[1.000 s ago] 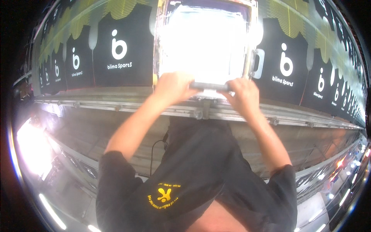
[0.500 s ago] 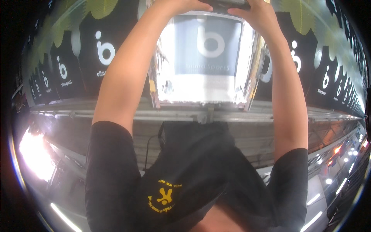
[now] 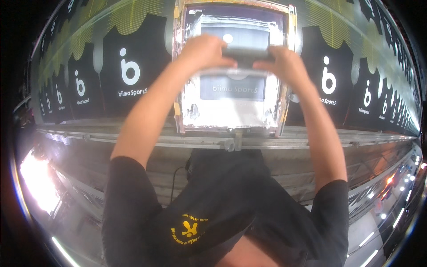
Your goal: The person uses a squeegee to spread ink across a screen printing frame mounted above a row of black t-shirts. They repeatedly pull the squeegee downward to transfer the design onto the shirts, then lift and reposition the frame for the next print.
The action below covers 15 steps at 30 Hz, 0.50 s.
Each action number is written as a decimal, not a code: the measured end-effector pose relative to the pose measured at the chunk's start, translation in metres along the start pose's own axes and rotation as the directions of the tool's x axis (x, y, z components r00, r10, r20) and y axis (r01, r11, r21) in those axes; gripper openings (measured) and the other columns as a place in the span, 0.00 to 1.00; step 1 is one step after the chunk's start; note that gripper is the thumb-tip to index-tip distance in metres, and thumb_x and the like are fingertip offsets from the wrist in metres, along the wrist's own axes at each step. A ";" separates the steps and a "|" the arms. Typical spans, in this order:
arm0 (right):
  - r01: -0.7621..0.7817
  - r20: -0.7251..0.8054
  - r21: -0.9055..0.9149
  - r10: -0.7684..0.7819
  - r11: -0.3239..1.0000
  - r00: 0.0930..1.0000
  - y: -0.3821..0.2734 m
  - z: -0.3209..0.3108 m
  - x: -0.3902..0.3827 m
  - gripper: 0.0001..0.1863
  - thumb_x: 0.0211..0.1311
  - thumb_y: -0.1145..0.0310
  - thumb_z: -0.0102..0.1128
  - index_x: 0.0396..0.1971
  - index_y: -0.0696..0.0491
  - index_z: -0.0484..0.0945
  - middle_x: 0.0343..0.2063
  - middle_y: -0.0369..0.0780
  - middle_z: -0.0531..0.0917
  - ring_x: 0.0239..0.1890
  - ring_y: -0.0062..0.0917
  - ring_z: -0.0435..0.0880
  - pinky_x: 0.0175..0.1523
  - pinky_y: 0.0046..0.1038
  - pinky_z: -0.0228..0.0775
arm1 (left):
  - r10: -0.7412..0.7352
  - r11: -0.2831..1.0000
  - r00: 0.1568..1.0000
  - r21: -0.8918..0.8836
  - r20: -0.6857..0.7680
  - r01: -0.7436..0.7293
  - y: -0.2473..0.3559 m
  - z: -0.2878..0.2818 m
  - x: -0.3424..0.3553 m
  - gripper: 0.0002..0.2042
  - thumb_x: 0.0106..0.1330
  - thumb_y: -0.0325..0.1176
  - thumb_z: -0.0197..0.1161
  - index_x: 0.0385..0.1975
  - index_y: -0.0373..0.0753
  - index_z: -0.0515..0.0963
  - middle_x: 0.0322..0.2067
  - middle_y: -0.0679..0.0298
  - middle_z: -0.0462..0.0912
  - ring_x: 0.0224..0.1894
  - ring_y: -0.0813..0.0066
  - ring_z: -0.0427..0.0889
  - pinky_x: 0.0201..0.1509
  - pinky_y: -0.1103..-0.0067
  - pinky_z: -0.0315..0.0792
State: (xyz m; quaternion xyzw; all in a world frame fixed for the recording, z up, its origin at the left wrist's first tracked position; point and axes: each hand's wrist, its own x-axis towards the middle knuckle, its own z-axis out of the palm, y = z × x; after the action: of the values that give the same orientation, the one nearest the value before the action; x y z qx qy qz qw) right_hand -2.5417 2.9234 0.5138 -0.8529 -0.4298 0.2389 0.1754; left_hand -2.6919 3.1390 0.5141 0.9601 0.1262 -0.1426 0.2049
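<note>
My left hand (image 3: 204,52) and my right hand (image 3: 285,66) grip the two ends of a dark squeegee (image 3: 247,55), thumbs on the near side and fingers wrapped over the far side, slightly blurred. The squeegee lies across the middle of a screen printing frame (image 3: 176,89) with worn, ink-stained edges. Under it, the mesh shows a grey panel (image 3: 233,92) with a round emblem partly hidden by the squeegee and my hands. Thick white ink (image 3: 222,112) coats the mesh along the near side and the borders.
Black garment panels (image 3: 131,71) with white printed emblems lie in a long row to the left, and more black panels (image 3: 327,66) continue on the right. A metal rail (image 3: 155,141) runs along the table's near edge. A bright light (image 3: 40,182) glares at lower left.
My hands and the squeegee have come nearer, from the far end of the frame to about its middle. More of the frame's far side is in view.
</note>
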 end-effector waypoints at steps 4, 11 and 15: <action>0.115 -0.154 -0.012 -0.115 0.993 0.981 0.019 -0.038 0.090 0.30 0.53 0.43 0.79 0.34 0.60 0.85 0.29 0.46 0.86 0.31 0.31 0.86 0.38 0.35 0.77 | 0.048 0.998 0.980 0.046 -0.192 -0.039 -0.025 -0.047 0.079 0.30 0.48 0.65 0.76 0.33 0.40 0.87 0.28 0.51 0.87 0.35 0.51 0.88 0.41 0.60 0.80; 0.104 -0.255 -0.057 -0.115 0.993 0.960 0.022 0.005 0.062 0.25 0.49 0.52 0.80 0.33 0.61 0.84 0.31 0.52 0.86 0.37 0.47 0.87 0.44 0.42 0.77 | 0.073 0.993 0.966 0.112 -0.247 -0.046 -0.027 0.000 0.054 0.27 0.50 0.63 0.76 0.32 0.41 0.87 0.27 0.54 0.86 0.33 0.52 0.88 0.39 0.61 0.80; 0.145 -0.214 -0.074 -0.157 0.987 0.964 0.019 0.066 -0.046 0.26 0.50 0.51 0.81 0.24 0.58 0.77 0.21 0.47 0.80 0.28 0.46 0.83 0.35 0.42 0.74 | 0.088 0.994 0.953 0.090 -0.289 -0.064 0.005 0.075 -0.047 0.27 0.53 0.66 0.74 0.27 0.44 0.83 0.24 0.63 0.85 0.28 0.58 0.87 0.30 0.65 0.79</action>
State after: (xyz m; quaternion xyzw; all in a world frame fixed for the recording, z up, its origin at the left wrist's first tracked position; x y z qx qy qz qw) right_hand -2.5901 2.8809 0.4617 -0.8434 -0.4784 0.1169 0.2148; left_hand -2.7504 3.0934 0.4656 0.9821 0.1123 0.0041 0.1511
